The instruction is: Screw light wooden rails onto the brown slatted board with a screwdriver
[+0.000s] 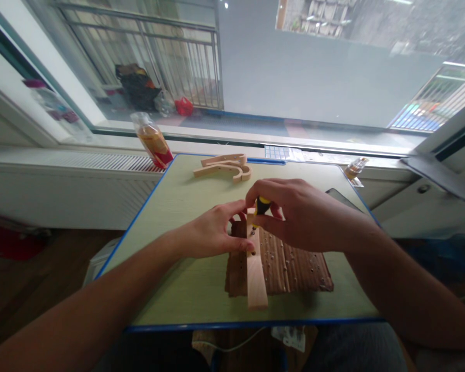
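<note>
My right hand (290, 209) is closed around a yellow and black screwdriver (262, 205). The screwdriver's tip points down at a small metal screw on a pale wooden piece (258, 281). From the left, my left hand (225, 230) grips that wooden piece, with its thumb beside a dark hole and its fingers partly hidden. Under the wood lies a brown piece of corrugated cardboard (294, 266) pitted with many small holes.
Curved wooden pieces (225, 168) lie at the back of the pale green table (158, 289). A bottle of amber drink (153, 139) stands behind its left corner. A dark flat object (343, 199) lies past my right wrist. A small bottle (355, 168) stands on the sill.
</note>
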Demonstrator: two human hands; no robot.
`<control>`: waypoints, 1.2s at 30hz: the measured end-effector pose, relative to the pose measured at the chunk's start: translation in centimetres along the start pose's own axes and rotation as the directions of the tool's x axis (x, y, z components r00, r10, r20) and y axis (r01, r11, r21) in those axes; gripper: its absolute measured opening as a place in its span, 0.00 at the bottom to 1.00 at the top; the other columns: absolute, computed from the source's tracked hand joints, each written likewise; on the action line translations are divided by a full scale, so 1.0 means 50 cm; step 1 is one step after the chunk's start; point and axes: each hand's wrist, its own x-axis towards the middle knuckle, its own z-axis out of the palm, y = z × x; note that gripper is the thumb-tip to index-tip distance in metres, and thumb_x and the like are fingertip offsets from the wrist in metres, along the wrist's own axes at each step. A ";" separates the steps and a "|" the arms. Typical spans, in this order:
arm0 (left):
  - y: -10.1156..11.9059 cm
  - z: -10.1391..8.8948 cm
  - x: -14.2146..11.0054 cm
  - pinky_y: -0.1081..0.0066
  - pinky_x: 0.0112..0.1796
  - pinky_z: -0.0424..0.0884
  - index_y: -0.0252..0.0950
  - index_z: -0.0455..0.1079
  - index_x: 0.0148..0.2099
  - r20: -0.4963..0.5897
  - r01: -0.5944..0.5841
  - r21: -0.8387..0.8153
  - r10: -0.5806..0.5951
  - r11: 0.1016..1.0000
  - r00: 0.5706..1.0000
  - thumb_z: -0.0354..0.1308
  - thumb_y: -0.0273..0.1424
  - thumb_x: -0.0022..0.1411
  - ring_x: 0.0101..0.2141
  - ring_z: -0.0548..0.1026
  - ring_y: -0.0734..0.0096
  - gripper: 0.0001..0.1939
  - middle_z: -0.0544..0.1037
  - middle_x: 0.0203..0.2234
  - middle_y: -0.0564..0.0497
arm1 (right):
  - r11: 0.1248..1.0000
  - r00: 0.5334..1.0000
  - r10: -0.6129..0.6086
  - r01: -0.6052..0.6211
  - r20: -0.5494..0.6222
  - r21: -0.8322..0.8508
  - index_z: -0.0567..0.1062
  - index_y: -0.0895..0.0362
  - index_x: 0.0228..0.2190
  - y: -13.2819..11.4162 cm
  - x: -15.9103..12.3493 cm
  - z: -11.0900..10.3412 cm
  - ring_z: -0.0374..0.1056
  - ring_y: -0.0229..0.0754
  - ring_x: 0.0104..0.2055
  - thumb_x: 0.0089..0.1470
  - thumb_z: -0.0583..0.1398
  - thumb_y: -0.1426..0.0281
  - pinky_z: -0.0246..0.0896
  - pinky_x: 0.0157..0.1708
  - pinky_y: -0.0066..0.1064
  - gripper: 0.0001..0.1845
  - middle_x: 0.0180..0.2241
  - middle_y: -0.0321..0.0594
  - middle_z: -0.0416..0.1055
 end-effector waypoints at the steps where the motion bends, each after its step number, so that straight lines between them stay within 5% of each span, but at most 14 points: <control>1: 0.002 0.000 0.000 0.61 0.44 0.75 0.38 0.73 0.58 -0.002 0.010 0.007 -0.010 1.000 1.000 0.75 0.42 0.57 0.44 0.78 0.57 0.31 0.80 0.47 0.46 | 1.000 1.000 0.015 -0.015 -0.016 -0.014 0.73 0.57 0.41 0.001 0.002 0.004 0.63 0.37 0.33 0.64 0.60 0.68 0.53 0.34 0.33 0.06 0.35 0.37 0.73; 12: 0.014 -0.003 -0.001 0.63 0.42 0.73 0.37 0.74 0.55 -0.005 0.068 0.035 -0.068 0.997 0.998 0.75 0.48 0.56 0.41 0.77 0.59 0.31 0.81 0.44 0.47 | 0.992 0.995 0.099 -0.098 0.019 -0.075 0.66 0.55 0.38 0.002 0.002 0.010 0.61 0.38 0.31 0.67 0.57 0.63 0.48 0.31 0.34 0.08 0.31 0.36 0.70; 16: 0.008 0.001 0.000 0.61 0.45 0.74 0.38 0.72 0.58 -0.013 0.051 0.024 -0.051 0.998 0.999 0.75 0.47 0.56 0.43 0.78 0.58 0.33 0.81 0.47 0.46 | 0.999 0.996 0.043 -0.041 0.075 -0.019 0.68 0.56 0.41 0.005 -0.003 0.002 0.64 0.39 0.35 0.62 0.58 0.70 0.53 0.34 0.34 0.05 0.36 0.38 0.72; 21: 0.002 0.002 0.000 0.60 0.46 0.75 0.37 0.72 0.57 0.016 0.042 -0.014 -0.042 0.999 0.999 0.75 0.44 0.57 0.43 0.78 0.58 0.30 0.81 0.46 0.46 | 0.996 0.997 -0.020 0.013 0.072 0.093 0.71 0.56 0.43 0.006 -0.003 0.002 0.69 0.40 0.41 0.57 0.58 0.77 0.59 0.41 0.33 0.11 0.41 0.41 0.76; 27: 0.003 -0.004 0.000 0.60 0.46 0.76 0.37 0.74 0.56 0.010 0.017 -0.004 -0.017 1.000 1.000 0.75 0.46 0.57 0.45 0.78 0.58 0.30 0.79 0.49 0.46 | 0.999 0.999 -0.006 0.005 0.034 0.043 0.72 0.56 0.53 0.002 -0.005 -0.005 0.71 0.41 0.41 0.58 0.59 0.76 0.60 0.42 0.33 0.21 0.43 0.41 0.79; 36: -0.002 0.001 0.000 0.59 0.46 0.76 0.38 0.72 0.61 -0.011 0.005 0.026 -0.005 1.000 1.000 0.75 0.47 0.57 0.44 0.78 0.58 0.34 0.80 0.48 0.46 | 1.000 1.000 -0.004 0.004 -0.006 0.008 0.75 0.57 0.48 0.000 0.000 0.006 0.66 0.36 0.33 0.64 0.58 0.70 0.55 0.36 0.33 0.11 0.38 0.38 0.76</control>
